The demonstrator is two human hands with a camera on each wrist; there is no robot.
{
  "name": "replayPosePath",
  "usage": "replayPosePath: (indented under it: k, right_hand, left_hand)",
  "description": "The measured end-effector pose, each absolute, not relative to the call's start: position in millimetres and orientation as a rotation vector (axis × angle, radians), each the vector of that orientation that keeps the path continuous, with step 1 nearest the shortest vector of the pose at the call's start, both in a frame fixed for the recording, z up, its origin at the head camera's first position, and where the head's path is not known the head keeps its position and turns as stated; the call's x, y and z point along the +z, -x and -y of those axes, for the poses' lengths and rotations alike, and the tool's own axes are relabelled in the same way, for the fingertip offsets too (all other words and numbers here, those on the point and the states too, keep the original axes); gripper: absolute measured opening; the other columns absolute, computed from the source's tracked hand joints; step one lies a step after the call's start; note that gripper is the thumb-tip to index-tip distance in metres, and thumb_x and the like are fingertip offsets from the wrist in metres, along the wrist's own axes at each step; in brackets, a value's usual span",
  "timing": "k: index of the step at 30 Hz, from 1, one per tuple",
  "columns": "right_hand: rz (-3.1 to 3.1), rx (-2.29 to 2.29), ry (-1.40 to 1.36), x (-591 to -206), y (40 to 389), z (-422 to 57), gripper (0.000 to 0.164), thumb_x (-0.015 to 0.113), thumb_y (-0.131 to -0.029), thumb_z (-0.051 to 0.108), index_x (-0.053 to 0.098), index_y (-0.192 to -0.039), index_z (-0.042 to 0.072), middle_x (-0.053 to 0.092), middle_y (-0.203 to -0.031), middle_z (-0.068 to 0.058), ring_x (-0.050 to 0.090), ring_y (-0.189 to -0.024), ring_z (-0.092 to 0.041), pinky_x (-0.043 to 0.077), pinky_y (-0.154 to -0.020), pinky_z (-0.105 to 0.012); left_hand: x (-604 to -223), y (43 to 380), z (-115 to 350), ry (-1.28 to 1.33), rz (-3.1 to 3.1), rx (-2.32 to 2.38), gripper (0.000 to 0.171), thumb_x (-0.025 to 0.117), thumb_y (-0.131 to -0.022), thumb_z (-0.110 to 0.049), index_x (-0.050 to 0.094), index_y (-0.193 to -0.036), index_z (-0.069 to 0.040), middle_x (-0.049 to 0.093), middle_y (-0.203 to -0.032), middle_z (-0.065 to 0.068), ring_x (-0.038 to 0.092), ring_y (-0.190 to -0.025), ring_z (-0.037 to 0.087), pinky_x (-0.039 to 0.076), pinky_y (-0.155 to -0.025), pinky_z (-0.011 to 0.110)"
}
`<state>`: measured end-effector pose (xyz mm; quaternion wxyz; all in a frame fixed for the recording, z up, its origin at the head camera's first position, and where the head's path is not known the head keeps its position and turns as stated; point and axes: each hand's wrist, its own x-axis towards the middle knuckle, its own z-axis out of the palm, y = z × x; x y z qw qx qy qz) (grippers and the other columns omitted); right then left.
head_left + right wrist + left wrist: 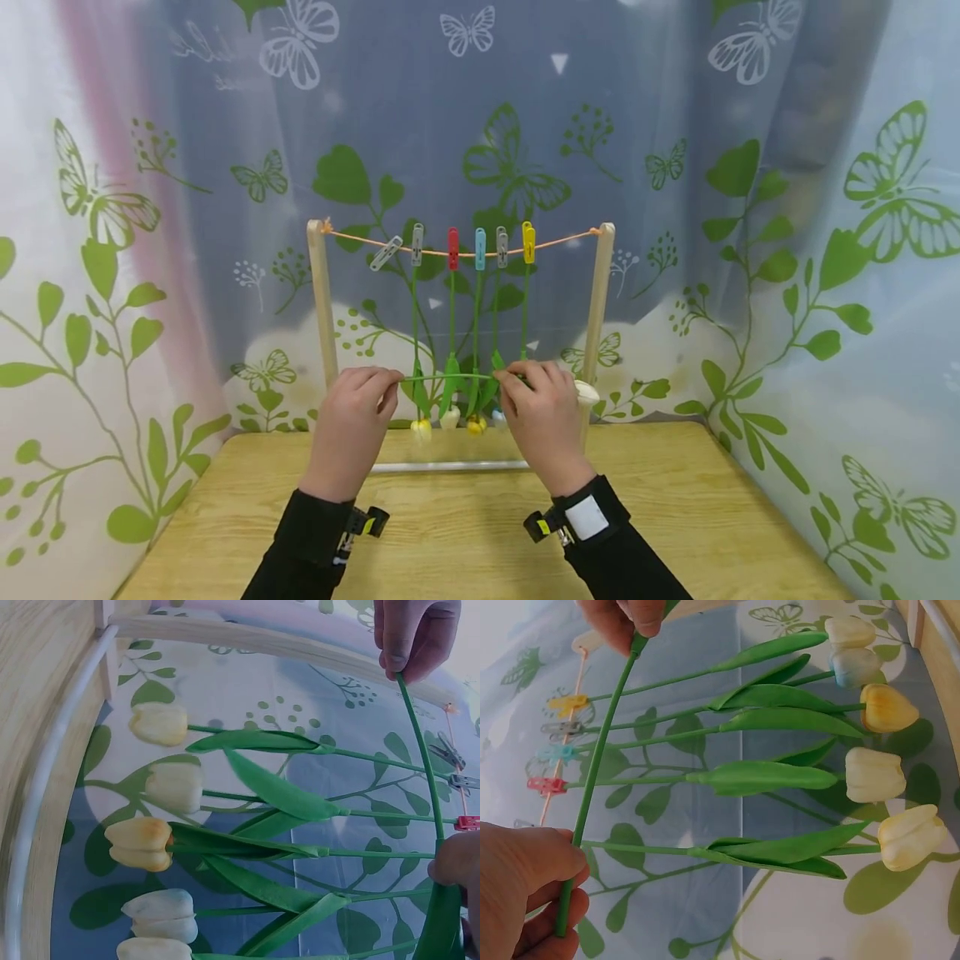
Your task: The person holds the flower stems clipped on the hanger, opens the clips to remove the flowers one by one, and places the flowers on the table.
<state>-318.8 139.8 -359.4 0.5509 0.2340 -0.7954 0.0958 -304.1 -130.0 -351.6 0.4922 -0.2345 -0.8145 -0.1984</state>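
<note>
Left hand [351,429] and right hand [547,423] pinch green stem [448,376], just below frame's middle. Pulling hard might bend it. Bumping hanging flowers [476,426] could shake string [566,239]; tilted gray clip [386,253], left of middle, might drop.

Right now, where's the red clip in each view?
Head: red clip, just above and left of centre.
Left wrist: red clip, near left edge, about mid-height.
Right wrist: red clip, cut off at right edge, just below mid-height.
Shared landmark: orange string.
</note>
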Motion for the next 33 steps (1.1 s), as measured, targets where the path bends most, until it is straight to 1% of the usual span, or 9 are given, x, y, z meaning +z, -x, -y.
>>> replayPosePath:
  k: [2, 5, 8, 11, 15, 19, 25, 33]
  right_hand:
    - [1.885, 0.237, -0.547, -360, 317, -140, 0.015, 0.088, -0.093, 0.005, 0.088, -0.106, 0.014, 0.078, -0.106, -0.007, 0.070, -0.093, -0.031, 0.063, -0.079, -0.049]
    - [1.882, 0.258, -0.527, -363, 314, -141, 0.017, 0.089, -0.091, 0.004, 0.088, -0.105, 0.014, 0.078, -0.105, -0.007, 0.069, -0.092, -0.031, 0.063, -0.080, -0.049]
    - [1.873, 0.283, -0.498, -366, 310, -141, 0.018, 0.090, -0.089, 0.003, 0.088, -0.103, 0.013, 0.078, -0.104, -0.007, 0.069, -0.091, -0.031, 0.062, -0.078, -0.048]
    - [1.877, 0.300, -0.476, -371, 306, -140, 0.018, 0.091, -0.088, 0.003, 0.088, -0.102, 0.013, 0.078, -0.104, -0.007, 0.068, -0.090, -0.031, 0.061, -0.074, -0.045]
    - [1.896, 0.313, -0.466, -376, 303, -139, 0.018, 0.092, -0.087, 0.004, 0.088, -0.103, 0.013, 0.078, -0.104, -0.006, 0.067, -0.090, -0.031, 0.060, -0.075, -0.045]
    - [1.888, 0.309, -0.468, -376, 302, -138, 0.019, 0.093, -0.087, 0.004, 0.088, -0.102, 0.014, 0.078, -0.103, -0.006, 0.068, -0.090, -0.031, 0.061, -0.075, -0.045]
    - [1.880, 0.297, -0.482, -373, 303, -138, 0.019, 0.093, -0.087, 0.004, 0.088, -0.103, 0.014, 0.078, -0.103, -0.006, 0.067, -0.090, -0.030, 0.061, -0.078, -0.044]
    - [1.878, 0.290, -0.479, -375, 301, -136, 0.021, 0.095, -0.084, 0.004, 0.088, -0.102, 0.013, 0.078, -0.103, -0.006, 0.068, -0.091, -0.031, 0.062, -0.077, -0.044]
  left_hand:
    - [-352, 304, 129, 0.571, 1.972, -0.485, 0.014, 0.080, -0.098, 0.001, 0.083, -0.108, -0.007, 0.080, -0.101, 0.010, 0.072, -0.100, 0.031, 0.065, -0.085, 0.037]
    - [-354, 302, 127, 0.577, 1.962, -0.485, 0.013, 0.080, -0.098, 0.001, 0.083, -0.108, -0.007, 0.080, -0.102, 0.010, 0.073, -0.102, 0.031, 0.066, -0.091, 0.038]
    - [-358, 300, 124, 0.580, 1.947, -0.489, 0.013, 0.081, -0.097, 0.000, 0.083, -0.108, -0.006, 0.080, -0.101, 0.010, 0.074, -0.102, 0.031, 0.066, -0.093, 0.038]
    - [-362, 299, 123, 0.575, 1.935, -0.497, 0.013, 0.083, -0.096, 0.000, 0.083, -0.107, -0.006, 0.081, -0.101, 0.010, 0.074, -0.101, 0.030, 0.066, -0.089, 0.038]
    - [-365, 298, 122, 0.567, 1.927, -0.507, 0.013, 0.084, -0.095, 0.001, 0.083, -0.105, -0.007, 0.080, -0.100, 0.010, 0.073, -0.099, 0.030, 0.066, -0.086, 0.038]
    - [-368, 296, 123, 0.561, 1.928, -0.511, 0.014, 0.084, -0.095, 0.001, 0.083, -0.106, -0.007, 0.080, -0.101, 0.009, 0.073, -0.100, 0.030, 0.066, -0.087, 0.037]
    - [-368, 295, 123, 0.545, 1.923, -0.499, 0.013, 0.084, -0.095, 0.001, 0.083, -0.106, -0.007, 0.080, -0.101, 0.010, 0.074, -0.098, 0.030, 0.066, -0.085, 0.038]
    - [-369, 293, 124, 0.539, 1.919, -0.492, 0.014, 0.085, -0.094, 0.000, 0.083, -0.105, -0.007, 0.080, -0.101, 0.009, 0.074, -0.100, 0.030, 0.066, -0.087, 0.037]
